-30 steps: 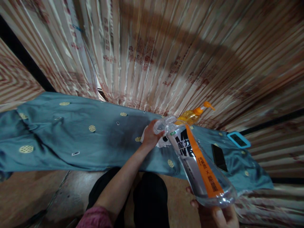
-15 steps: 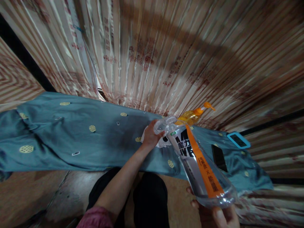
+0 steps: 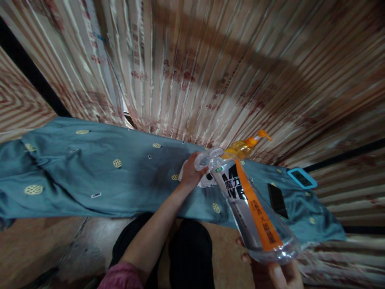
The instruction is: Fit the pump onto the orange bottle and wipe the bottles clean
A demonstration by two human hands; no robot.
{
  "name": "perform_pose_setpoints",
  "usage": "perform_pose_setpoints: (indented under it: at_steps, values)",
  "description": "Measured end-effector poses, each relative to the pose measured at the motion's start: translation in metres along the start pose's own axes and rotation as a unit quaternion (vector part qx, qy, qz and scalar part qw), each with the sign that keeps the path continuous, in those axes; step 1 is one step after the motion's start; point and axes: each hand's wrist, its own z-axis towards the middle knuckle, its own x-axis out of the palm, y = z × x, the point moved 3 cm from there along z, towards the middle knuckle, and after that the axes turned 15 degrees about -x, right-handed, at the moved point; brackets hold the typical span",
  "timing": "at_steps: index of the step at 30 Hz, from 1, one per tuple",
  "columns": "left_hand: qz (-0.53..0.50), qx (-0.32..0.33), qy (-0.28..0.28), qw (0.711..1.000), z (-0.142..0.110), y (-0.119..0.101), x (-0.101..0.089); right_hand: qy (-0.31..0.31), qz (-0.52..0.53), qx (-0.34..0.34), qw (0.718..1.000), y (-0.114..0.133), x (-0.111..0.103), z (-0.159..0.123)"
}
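My right hand [image 3: 275, 275] grips the base of a large clear plastic bottle [image 3: 249, 208] with a silver and orange label. The bottle is tilted, its neck end up and to the left, over the cloth-covered surface. Against that neck end, my left hand [image 3: 192, 172] is closed around a small clear plastic container [image 3: 203, 159]; its exact shape is hard to make out. Beneath my left hand lies a white crumpled sheet [image 3: 207, 182], partly hidden. Just behind the large bottle is a yellow pump bottle [image 3: 240, 149] with an orange pump top.
A teal cloth [image 3: 90, 172] with yellow prints covers the narrow surface. To the right lie a black phone [image 3: 277, 200] and a blue-framed device [image 3: 302, 178]. A pleated plastic-covered curtain [image 3: 186, 72] rises directly behind. My knees [image 3: 191, 253] are below the front edge.
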Motion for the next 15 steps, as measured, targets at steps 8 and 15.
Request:
perform_pose_setpoints:
  at_steps: [8, 15]
  values:
    - [-0.008, -0.008, 0.001, 1.0, -0.0002, -0.0006, -0.0004, -0.006, -0.005, -0.016, 1.0, -0.0003, 0.0015, -0.0001]
    - [-0.01, -0.012, -0.001, 1.0, -0.0006, -0.0025, -0.001, 0.008, -0.015, -0.02, 1.0, -0.0036, -0.0037, 0.0004]
